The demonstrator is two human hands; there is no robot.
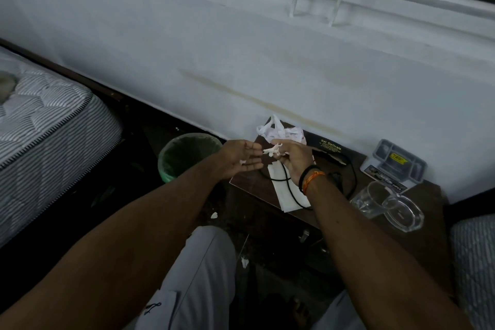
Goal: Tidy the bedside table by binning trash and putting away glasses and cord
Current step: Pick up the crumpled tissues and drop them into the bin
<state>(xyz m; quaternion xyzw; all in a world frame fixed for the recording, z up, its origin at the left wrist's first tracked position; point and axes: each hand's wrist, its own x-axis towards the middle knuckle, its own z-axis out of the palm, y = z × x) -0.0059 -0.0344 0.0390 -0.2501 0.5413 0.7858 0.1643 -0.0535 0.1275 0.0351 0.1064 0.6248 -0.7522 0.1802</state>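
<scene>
Bedside table (pixel 417 228); right hand (pixel 293 159) pinches tissue (pixel 273 151)

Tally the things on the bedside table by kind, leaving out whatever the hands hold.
Paper and tissue: 2, crumpled paper and flat tissue
Glassware: 2, tumbler and ashtray
Cords: 1, black cord
Cases: 1, black glasses case
Boxes: 1, grey packet
Total: 7

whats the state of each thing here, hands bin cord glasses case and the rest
left hand: open, palm up
right hand: pinching a paper scrap
bin: open, lined, beside the table
cord: loose on the table
glasses case: closed
tumbler: looks empty
crumpled paper: on the table
</scene>
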